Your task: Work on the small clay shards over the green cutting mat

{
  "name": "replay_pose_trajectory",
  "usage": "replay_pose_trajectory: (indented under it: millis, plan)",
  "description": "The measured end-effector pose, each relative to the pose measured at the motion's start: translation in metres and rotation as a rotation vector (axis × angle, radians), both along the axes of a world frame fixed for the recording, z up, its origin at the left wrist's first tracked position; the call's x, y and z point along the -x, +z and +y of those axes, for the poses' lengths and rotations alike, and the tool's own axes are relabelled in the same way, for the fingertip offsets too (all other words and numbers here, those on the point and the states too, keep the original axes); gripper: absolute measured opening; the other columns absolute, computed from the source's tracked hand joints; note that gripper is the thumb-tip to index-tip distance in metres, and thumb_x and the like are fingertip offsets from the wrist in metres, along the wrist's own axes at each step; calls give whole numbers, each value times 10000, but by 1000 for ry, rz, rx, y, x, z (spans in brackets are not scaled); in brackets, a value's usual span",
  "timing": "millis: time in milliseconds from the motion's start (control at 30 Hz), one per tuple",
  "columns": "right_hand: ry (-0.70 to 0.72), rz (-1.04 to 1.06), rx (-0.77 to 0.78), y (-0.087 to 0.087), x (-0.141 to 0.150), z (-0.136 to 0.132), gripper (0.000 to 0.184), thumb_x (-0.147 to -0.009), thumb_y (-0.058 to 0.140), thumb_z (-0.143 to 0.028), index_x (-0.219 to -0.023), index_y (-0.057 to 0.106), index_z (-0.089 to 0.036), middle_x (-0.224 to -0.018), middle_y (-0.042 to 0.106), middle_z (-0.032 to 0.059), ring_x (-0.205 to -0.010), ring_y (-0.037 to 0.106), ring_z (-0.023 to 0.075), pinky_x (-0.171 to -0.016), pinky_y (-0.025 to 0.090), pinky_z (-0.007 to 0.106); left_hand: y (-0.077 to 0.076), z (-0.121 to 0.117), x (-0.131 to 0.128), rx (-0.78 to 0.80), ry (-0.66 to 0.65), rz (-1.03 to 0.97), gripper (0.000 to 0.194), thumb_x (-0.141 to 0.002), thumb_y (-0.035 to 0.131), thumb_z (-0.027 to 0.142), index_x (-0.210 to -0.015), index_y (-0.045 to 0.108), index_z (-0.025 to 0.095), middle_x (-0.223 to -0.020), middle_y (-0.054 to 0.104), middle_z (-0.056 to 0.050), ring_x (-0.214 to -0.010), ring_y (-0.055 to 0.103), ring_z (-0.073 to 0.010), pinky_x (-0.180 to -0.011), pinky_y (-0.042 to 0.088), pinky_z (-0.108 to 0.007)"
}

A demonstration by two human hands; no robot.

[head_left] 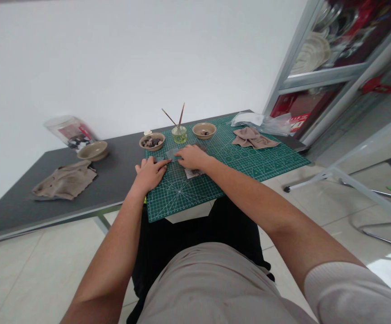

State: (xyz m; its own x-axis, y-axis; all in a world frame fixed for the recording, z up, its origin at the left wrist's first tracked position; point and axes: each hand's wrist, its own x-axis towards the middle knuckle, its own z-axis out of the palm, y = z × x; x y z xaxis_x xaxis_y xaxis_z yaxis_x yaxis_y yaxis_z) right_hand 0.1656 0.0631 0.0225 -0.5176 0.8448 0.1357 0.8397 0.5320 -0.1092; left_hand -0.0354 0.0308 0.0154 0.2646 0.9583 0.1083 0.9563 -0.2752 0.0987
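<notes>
My left hand (150, 173) lies on the green cutting mat (178, 198) with fingers stretched out. Its fingertips press at the left edge of a small translucent bluish sheet (172, 155). From the right, my right hand (193, 157) reaches over the mat, fingers curled down with the tips at the sheet's right edge; the fingers seem to pinch it. Partly under that hand is a small greyish patterned piece (193, 173). Just behind the hands stand a bowl of dark and light chunks (152, 141) and a glass jar of yellowish liquid (179, 134) with two thin brushes.
A bowl (204, 130) with a few dark bits stands behind my right hand. A brownish cloth (254, 138) and clear plastic bag (263, 121) lie at right. At left are another cloth (65, 180), a bowl (93, 150) and a clear container (70, 132). The wall borders the table.
</notes>
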Motion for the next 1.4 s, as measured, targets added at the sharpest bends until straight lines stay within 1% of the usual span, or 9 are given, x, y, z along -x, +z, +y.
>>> replay_pose_trajectory:
  millis: [200, 400, 500, 733, 833, 933, 1067, 1233, 1400]
  plan:
    - [-22, 65, -37, -2, 14, -10, 378, -943, 438, -282, -1250, 632, -176, -1282, 634, 116, -1140, 555, 287, -957, 431, 412, -5, 1, 7, -69, 72, -276, 432, -917, 337, 285, -1328, 462, 239, -1141, 587, -135, -1106, 507, -329, -944, 394, -506]
    - [-103, 120, -25, -11, -15, -70, 478, -951, 460, -461, -1308, 600, -176, -1414, 543, 119, -1263, 481, 332, -1012, 404, 490, -9, 0, 13, -203, 19, -469, 340, -876, 434, 253, -1198, 513, 178, -1102, 623, -122, -1057, 557, -258, -943, 444, -403]
    - [-115, 163, -43, -24, -16, -92, 544, -992, 378, -447, -1420, 485, -129, -1501, 434, 156, -1389, 367, 319, -1115, 304, 497, -10, -3, 15, -250, 78, -555, 275, -832, 534, 299, -1072, 599, 182, -994, 661, -82, -898, 607, -213, -869, 483, -351]
    - [-84, 278, -47, -25, 8, -84, 577, -970, 441, -480, -1420, 476, -121, -1505, 418, 183, -1414, 345, 324, -1155, 226, 529, -6, -23, 3, -178, 38, -874, 288, -791, 590, 333, -1007, 707, 183, -963, 728, -56, -842, 663, -178, -842, 523, -326]
    - [-83, 541, -39, -16, 12, -78, 555, -930, 532, -467, -1389, 505, -157, -1434, 512, 164, -1363, 428, 294, -1134, 291, 509, 2, -32, -10, -66, 46, -1100, 315, -709, 698, 333, -980, 716, 173, -940, 743, -64, -832, 685, -190, -808, 548, -328]
    - [-18, 926, 127, -14, 11, -74, 410, -903, 578, -412, -1262, 590, -214, -1200, 680, 93, -1131, 627, 222, -1003, 464, 422, 9, -38, -25, 56, 38, -1289, 248, -651, 748, 300, -856, 721, 162, -902, 745, -64, -833, 694, -200, -818, 564, -349]
    - [-22, 1307, 314, -23, 7, -70, 270, -785, 688, -374, -979, 639, -193, -947, 721, 45, -888, 693, 182, -847, 548, 365, 10, -42, -42, 196, -1, -1487, 313, -617, 774, 277, -893, 713, 141, -871, 743, -66, -812, 703, -204, -828, 580, -397]
    - [-111, 1518, 470, -27, -2, -77, 275, -700, 739, -378, -854, 601, -196, -798, 693, 5, -764, 680, 164, -780, 559, 351, 7, -44, -46, 212, -30, -1438, 285, -632, 776, 315, -851, 695, 151, -768, 720, -40, -719, 681, -183, -761, 579, -371]
    - [-87, 1756, 552, -12, -8, -89, 253, -706, 720, -339, -861, 565, -212, -845, 714, 13, -767, 700, 171, -799, 572, 370, 7, -43, -37, 86, -99, -1147, 314, -801, 627, 362, -1049, 668, 173, -878, 716, -63, -775, 677, -204, -704, 537, -335]
